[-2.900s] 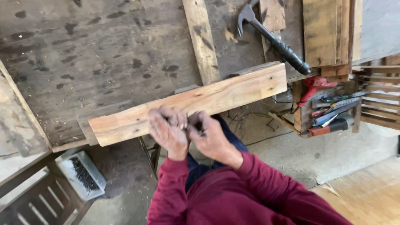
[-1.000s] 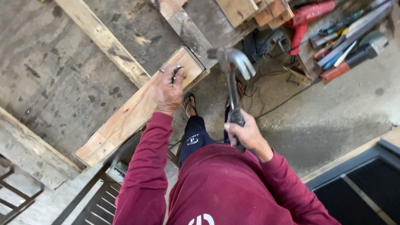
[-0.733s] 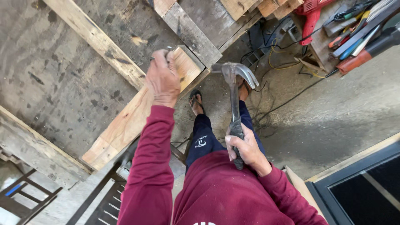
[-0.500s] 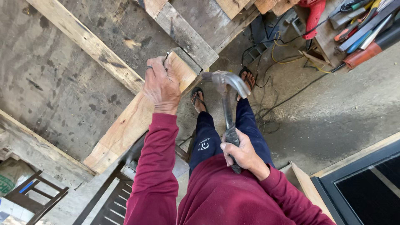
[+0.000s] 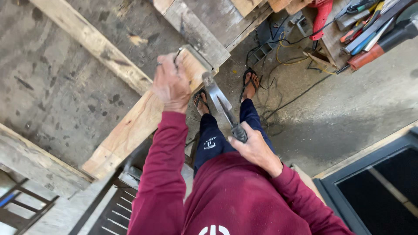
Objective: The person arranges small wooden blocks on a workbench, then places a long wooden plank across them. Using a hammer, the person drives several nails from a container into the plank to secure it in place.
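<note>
My left hand (image 5: pixel 170 82) rests on the far end of a pale wooden plank (image 5: pixel 135 124) that lies along the edge of a stained workbench (image 5: pixel 65 82). Its fingers pinch what looks like a thin nail upright on the plank. My right hand (image 5: pixel 257 150) grips the dark handle of a metal claw hammer (image 5: pixel 220 102). The hammer's blurred head is right beside the plank's end, just right of my left hand. Both arms are in dark red sleeves. My feet in sandals stand on the concrete floor below.
Other wooden slats (image 5: pixel 196 30) lie on the bench behind the plank. A heap of hand tools (image 5: pixel 370 30) and a red power tool (image 5: pixel 321 17) lie at top right, with cables (image 5: pixel 283 82) on the floor. A dark framed panel (image 5: pixel 374 187) is at bottom right.
My right hand picked up the hammer, raised it and has swung its head down toward the plank's end. My left hand stays on the plank holding the nail.
</note>
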